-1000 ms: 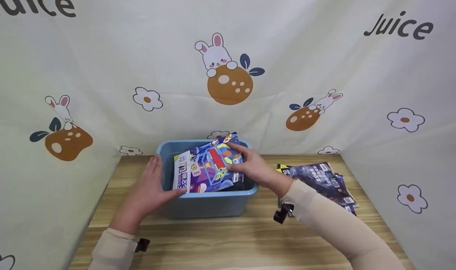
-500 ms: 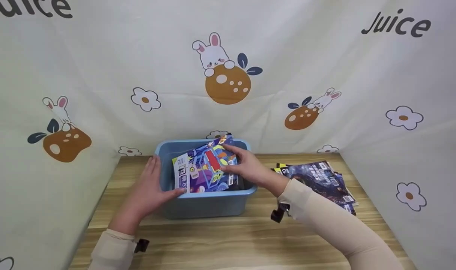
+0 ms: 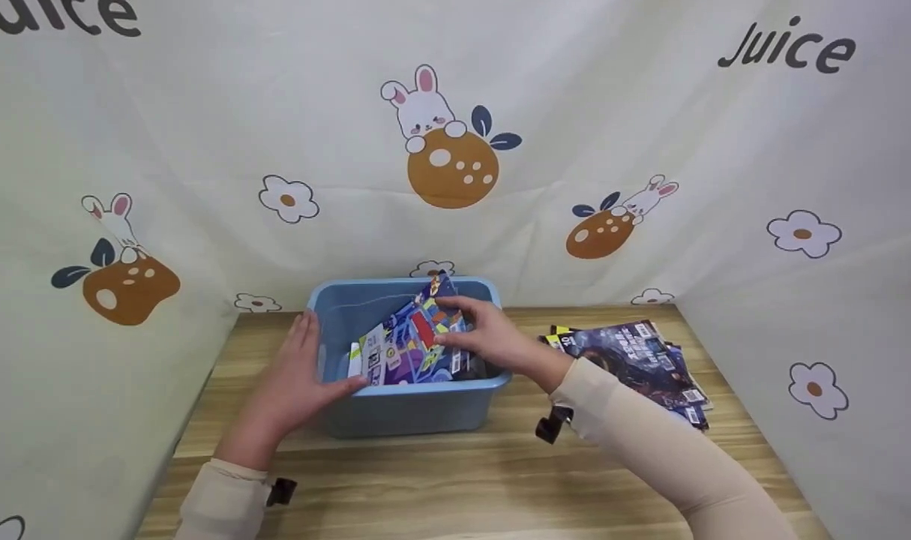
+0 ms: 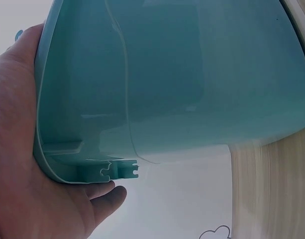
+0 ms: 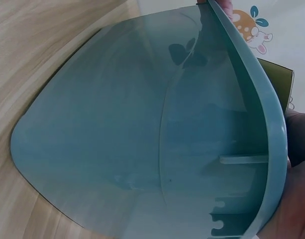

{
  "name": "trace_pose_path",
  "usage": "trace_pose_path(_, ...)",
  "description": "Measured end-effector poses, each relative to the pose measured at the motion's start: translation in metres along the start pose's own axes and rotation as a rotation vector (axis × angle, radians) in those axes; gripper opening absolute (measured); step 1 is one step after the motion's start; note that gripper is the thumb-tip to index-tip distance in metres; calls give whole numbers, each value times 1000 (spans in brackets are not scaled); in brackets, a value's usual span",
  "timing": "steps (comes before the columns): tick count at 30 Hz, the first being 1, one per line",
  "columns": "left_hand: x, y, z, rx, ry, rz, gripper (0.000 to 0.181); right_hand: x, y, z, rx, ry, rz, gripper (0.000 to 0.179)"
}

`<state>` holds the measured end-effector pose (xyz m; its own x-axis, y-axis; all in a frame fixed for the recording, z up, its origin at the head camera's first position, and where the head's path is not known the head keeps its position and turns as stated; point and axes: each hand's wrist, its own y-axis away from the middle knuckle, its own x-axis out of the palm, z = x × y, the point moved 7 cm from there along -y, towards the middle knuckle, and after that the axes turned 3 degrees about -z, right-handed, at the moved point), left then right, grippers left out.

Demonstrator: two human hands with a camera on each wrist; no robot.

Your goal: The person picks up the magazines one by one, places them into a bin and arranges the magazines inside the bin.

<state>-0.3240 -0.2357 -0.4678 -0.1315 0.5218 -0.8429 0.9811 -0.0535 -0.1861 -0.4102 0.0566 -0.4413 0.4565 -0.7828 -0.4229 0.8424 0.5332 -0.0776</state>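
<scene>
A blue plastic bin (image 3: 414, 414) stands on the table near the back cloth. My left hand (image 3: 286, 382) holds its front left corner, fingers along the left side and thumb over the front rim. The left wrist view shows that hand (image 4: 38, 164) against the bin's rim. Inside the bin, a colourful purple and blue magazine (image 3: 406, 358) leans at a slant. My right hand (image 3: 492, 337) reaches over the right rim and grips that magazine by its right side, thumb on the cover. Another dark magazine lies partly hidden beneath it. The bin's outer wall (image 5: 117, 124) fills most of the right wrist view.
To the right of the bin, a loose stack of dark-covered magazines (image 3: 627, 367) lies on the wooden table (image 3: 425, 487). Printed cloth walls (image 3: 335, 247) enclose the back and both sides.
The colourful magazine has sunk lower into the bin and tilted more steeply, its left edge shifting right. My right hand has moved slightly left with it; my left hand has stayed on the bin.
</scene>
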Motion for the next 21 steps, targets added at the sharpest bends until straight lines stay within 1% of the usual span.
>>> trace_pose_path(3,-1,1,-1,4,2,-4,146,-1,0,0,-6,23,-65,72)
trace_pose_path(5,-1,1,-2,8,5,-5,146,-4,1,0,-12,28,-147,69)
trace_pose_path(8,-1,0,-2,11,4,-6,146,-11,4,1,-16,17,-283,56)
trace_pose_path(10,0,0,-2,10,3,-8,146,-15,6,0,-13,-8,-353,45)
trace_pose_path(11,0,0,-1,9,1,-8,147,-17,7,-1,-11,-27,-376,39)
trace_pose_path(13,0,0,-2,14,-1,-8,146,-20,8,-1,-10,-67,-397,31)
trace_pose_path(17,-1,0,-3,23,-5,1,145,-27,11,-3,-12,-156,-407,21)
trace_pose_path(19,-1,0,-3,22,-3,4,145,-32,13,-3,-19,-184,-420,16)
trace_pose_path(21,-1,0,-2,17,-1,8,146,-39,15,-4,-33,-190,-442,12)
